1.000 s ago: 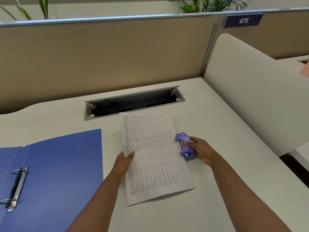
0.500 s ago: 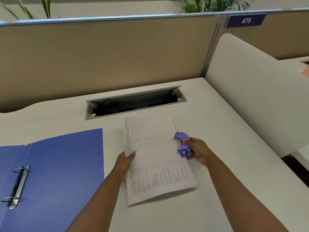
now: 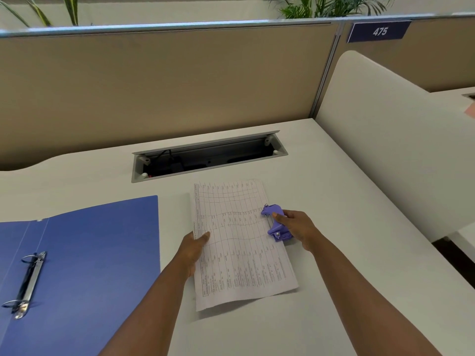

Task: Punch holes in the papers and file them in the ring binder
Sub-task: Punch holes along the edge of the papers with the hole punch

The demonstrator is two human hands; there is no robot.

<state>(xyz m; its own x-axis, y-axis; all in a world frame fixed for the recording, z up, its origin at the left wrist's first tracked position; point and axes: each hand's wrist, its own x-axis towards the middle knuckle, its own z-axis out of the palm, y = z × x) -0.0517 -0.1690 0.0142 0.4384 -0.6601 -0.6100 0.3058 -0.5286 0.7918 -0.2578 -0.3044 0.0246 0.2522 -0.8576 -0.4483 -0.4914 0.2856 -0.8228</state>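
White desk point(image 3: 334, 201) spreads under everything, backed by a tan partition point(image 3: 154, 86) and flanked on my right by a pale curved divider point(image 3: 385, 150). Beyond the partition's metal rail show green plant leaves point(image 3: 321, 6), and a dark sign point(image 3: 379, 31) on the partition reads 475. A grey cable tray point(image 3: 208, 155) is sunk into the desk, its lid open, with dark cables inside.

On my left the blue ring binder point(image 3: 90, 253) lies open and flat, its metal ring mechanism point(image 3: 27, 283) near the spine, both rings closed.

Between the binder and my right arm lies the paper point(image 3: 239, 247), a printed table of rows and columns, its near corner lifted a little off the desk with a shadow beneath. My left hand point(image 3: 192, 250) pinches its left edge, thumb on top and fingers underneath. My right hand point(image 3: 298, 227) grips the purple hole punch point(image 3: 276, 223), thumb on its top and fingers curled round its far side. The punch sits at the paper's right edge, about halfway along, with the edge slid into its slot.
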